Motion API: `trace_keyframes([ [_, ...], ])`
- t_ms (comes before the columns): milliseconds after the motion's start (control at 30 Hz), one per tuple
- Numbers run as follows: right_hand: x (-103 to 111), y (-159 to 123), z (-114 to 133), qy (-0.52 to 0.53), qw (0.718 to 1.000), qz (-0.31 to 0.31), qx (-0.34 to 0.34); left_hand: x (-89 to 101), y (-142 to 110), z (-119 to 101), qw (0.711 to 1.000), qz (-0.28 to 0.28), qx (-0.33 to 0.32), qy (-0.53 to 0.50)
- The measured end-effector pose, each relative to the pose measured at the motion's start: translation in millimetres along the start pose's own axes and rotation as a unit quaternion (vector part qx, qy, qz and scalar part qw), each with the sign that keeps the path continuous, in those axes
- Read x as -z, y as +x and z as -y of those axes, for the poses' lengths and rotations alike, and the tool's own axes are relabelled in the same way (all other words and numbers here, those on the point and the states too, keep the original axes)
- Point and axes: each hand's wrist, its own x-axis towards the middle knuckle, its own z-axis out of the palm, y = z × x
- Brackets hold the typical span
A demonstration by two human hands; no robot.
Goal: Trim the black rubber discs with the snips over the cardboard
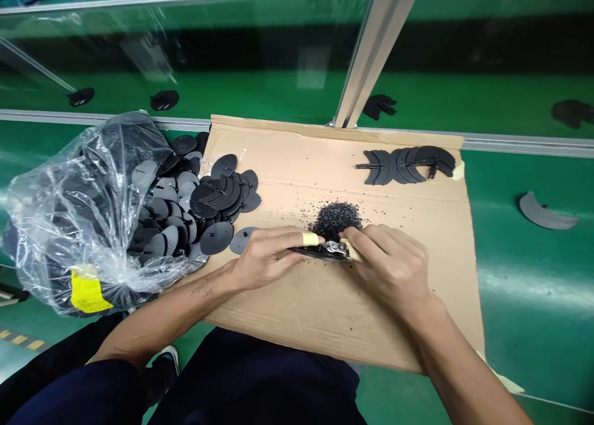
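We pinch the black disc [320, 253] in our left hand [265, 258], right hand [394, 264] wrapped round the clippers [336, 247], best held flush.

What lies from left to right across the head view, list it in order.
Clear plastic bag → left hand → heap of black bits → right hand → lone curved grey piece.

This looks like a factory workshop. A green workbench [529, 289] with a metal post [375, 54] carries a cardboard sheet [288, 310], a plastic bag [51, 190] of black discs [158, 209] and a heap of clippings [340, 218].
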Motion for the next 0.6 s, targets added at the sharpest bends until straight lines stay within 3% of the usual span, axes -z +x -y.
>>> trace_keyframes([
  [233,0,0,-2,-0.015,1.000,0.009,-0.016,0.7,4,-4,0.999,0.014,-0.001,0.046],
  [333,-3,-3,-4,0.029,0.999,0.033,-0.031,1.3,7,-2,0.997,0.041,0.000,0.070],
  [433,-3,-3,-9,0.097,0.992,0.053,-0.068,2.2,10,2,0.994,0.025,0.016,0.104],
  [600,-2,5,-16,0.226,0.970,-0.036,-0.077,1.4,15,6,0.988,0.020,0.061,0.138],
])
